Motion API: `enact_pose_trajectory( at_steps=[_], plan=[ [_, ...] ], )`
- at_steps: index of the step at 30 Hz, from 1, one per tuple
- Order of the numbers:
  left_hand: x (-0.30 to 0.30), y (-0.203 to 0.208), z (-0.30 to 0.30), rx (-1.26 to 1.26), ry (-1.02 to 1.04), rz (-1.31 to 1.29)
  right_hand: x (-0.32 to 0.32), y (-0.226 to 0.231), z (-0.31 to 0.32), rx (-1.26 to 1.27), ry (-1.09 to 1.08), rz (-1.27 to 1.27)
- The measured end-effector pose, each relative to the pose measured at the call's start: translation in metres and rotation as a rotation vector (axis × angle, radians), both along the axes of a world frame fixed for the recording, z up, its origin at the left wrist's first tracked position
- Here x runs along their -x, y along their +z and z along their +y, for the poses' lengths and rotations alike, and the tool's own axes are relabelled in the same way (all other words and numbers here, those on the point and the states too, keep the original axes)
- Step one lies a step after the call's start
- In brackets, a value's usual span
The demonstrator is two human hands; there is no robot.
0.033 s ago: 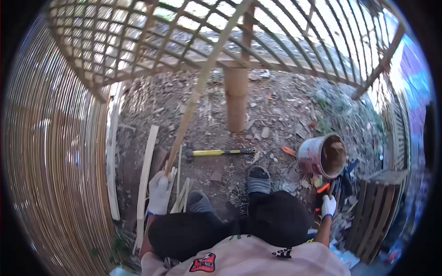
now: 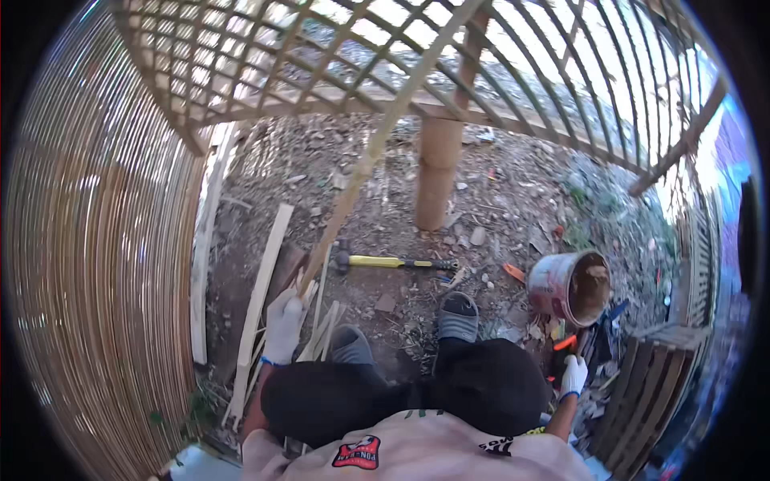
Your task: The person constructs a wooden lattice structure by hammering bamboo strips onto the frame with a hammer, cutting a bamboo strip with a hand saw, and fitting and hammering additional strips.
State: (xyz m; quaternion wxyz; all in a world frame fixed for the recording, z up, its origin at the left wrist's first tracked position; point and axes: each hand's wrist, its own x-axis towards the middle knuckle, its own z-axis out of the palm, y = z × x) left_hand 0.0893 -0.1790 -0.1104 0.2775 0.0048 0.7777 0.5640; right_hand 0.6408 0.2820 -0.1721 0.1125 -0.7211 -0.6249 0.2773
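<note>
Holding the lower end of a long bamboo strip [image 2: 377,152], the left hand [image 2: 282,325] in its white glove is closed around it, just above a loose bundle of shorter strips [image 2: 325,329] lying on the ground beside the left knee. The strip rises slanting up and to the right, from the hand to the lattice [image 2: 497,72] overhead, where its upper end crosses the other slats. It looks thin, flat and pale yellow-brown, and I judge it light and springy: it will bend easily in the middle but may split or give splinters along its edges, so a grip near the lower end, with the glove, seems the safe place to take it.

The right hand [image 2: 573,375], also gloved in white, is low at the right side, near some orange-handled tools [image 2: 564,343] on the ground; I cannot tell if it is closed on something or relaxed.

Between the feet in grey sandals [image 2: 459,317] and a round wooden post [image 2: 437,172], a hammer with a yellow handle [image 2: 393,262] lies on the bare soil. A rusty bucket [image 2: 571,287] lies tipped on its side to the right. A flat wooden board [image 2: 261,301] lies along the left, next to a curved wall of thin bamboo slats [image 2: 104,264].
</note>
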Motion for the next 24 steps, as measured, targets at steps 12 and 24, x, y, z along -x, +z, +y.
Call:
enact_pose_trajectory(
  at_steps=[12, 24],
  plan=[
    [-0.07, -0.02, -0.115, 0.211, 0.164, 0.061, 0.107, 0.21, -0.025, 0.122, -0.225, 1.256],
    [-0.147, -0.037, -0.193, 0.25, 0.451, -0.056, 0.27, 0.21, -0.069, -0.522, 0.577, 0.558]
  ],
)
